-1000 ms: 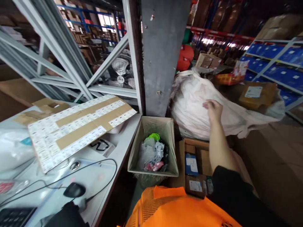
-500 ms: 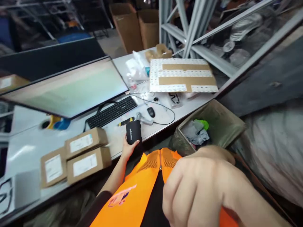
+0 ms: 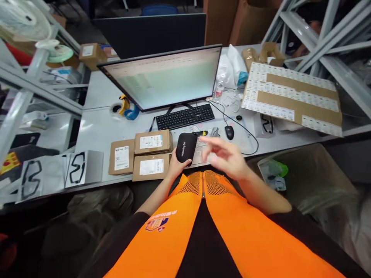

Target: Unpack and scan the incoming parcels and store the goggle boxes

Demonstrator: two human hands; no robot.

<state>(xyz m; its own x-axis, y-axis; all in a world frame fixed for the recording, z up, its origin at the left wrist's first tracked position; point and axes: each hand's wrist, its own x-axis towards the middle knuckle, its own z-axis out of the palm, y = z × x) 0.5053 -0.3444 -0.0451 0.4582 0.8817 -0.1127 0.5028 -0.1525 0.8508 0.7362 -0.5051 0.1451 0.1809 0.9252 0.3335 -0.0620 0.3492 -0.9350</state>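
My left hand (image 3: 176,164) is wrapped round the lower left side of a small black case (image 3: 187,147) with white lettering, held at the table's front edge. My right hand (image 3: 224,154) hovers just right of the case, index finger stretched towards its upper corner and the other fingers bent and a little blurred. Nothing shows between those fingers. Whether the fingertip touches the case I cannot tell. Behind the case lie a yellow-and-black tool (image 3: 201,133) and a grey object (image 3: 215,132). A black mouse (image 3: 229,132) sits farther right.
Several labelled cardboard boxes (image 3: 152,167) stand left of the case. A keyboard (image 3: 185,116) and monitor (image 3: 171,77) are behind it. Tape rolls (image 3: 131,112) lie left. A cardboard sheet (image 3: 292,98) overhangs the right side, above a lined bin (image 3: 313,173). Metal bars (image 3: 350,77) flank the table.
The view has swung left, so the table things sit farther right. My right hand has come from close to the camera down beside the case. The left hand still holds the case.
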